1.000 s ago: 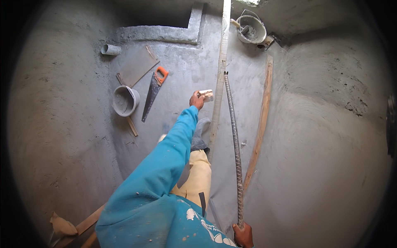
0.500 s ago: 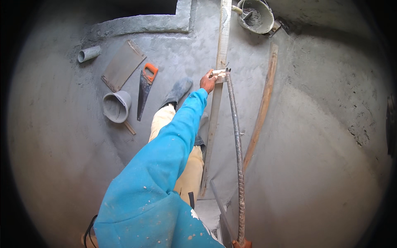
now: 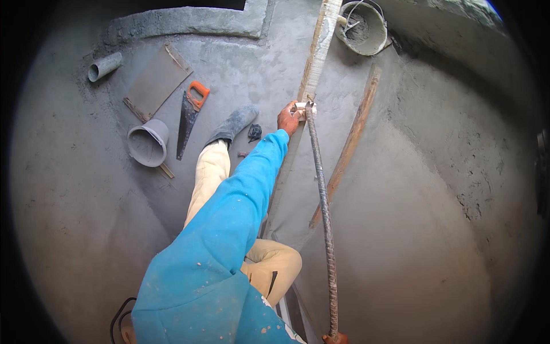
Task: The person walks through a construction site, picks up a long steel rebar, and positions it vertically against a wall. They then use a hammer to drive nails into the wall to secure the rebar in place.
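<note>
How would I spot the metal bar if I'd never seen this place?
Find the long pale plank running down from the top edge. To its right, the metal bar reaches the bottom edge. Its ribbed shaft and forked tip distinguish it from the nearby brown wooden strip.

Grey cement floor (image 3: pixel 229 80), smooth, faintly mottled. Left wall (image 3: pixel 57 189) and right wall (image 3: pixel 452 189) same grey, right one rough-pitted in patches. Raised concrete curb (image 3: pixel 189 22) along floor's far edge, dark opening (image 3: pixel 200 3) behind. Bright light (image 3: pixel 488 6) beyond far right corner.
</note>
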A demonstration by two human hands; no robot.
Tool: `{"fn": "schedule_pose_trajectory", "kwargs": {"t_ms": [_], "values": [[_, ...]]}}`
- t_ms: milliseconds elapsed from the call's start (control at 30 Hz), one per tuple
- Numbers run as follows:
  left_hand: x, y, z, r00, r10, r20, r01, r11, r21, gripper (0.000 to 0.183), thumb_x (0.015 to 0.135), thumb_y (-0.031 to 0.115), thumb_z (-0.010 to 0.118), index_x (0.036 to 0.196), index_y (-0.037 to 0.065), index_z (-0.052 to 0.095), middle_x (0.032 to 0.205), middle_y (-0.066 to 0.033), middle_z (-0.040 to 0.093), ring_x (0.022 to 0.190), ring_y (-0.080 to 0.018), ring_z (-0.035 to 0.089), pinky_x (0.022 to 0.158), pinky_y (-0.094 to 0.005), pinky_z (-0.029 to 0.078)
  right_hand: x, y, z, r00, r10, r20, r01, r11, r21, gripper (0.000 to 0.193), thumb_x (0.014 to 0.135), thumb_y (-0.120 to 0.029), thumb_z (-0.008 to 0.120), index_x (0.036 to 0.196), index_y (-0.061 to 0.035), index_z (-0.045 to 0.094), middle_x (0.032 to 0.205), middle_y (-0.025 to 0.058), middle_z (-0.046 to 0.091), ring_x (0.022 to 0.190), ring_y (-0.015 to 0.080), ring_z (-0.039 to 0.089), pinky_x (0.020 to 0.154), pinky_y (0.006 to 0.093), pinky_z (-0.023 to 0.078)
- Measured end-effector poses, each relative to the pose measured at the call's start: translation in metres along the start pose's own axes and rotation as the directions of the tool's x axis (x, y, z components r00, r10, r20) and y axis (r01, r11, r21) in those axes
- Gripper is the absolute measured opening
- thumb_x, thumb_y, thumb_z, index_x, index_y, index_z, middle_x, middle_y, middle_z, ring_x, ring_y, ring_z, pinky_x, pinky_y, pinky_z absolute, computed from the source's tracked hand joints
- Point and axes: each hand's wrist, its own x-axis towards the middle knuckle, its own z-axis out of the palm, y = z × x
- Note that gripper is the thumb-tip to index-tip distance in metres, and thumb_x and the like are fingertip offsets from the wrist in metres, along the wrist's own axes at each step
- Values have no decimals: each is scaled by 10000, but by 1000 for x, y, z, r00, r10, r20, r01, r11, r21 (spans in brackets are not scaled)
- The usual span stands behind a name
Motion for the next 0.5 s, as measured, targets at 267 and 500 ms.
{"fn": "schedule_pose_trajectory", "kwargs": {"t_ms": [267,500], "values": [[-2,5,-7,999,40,-16,-41,995,-96,476,802,132,645,1261,31,568,1203,-222,595,1092,-355,580,971,-399,450,-39,-40,-25,979,201,-15,-202,979,-9,253,879,-242,577,693,-80,520,582,-12,488,543,122,445,463,349,356],[-2,9,-11,1000,27,-3,-28,994,-108,476,797,126,652,1257,31,572,1195,-218,605,1088,-352,591,966,-389,456,-27,-73,-23,986,162,-45,-155,979,130,265,878,-271,583,717,-70,522,580,-23,445,513,117,406,456,348,344]]}}
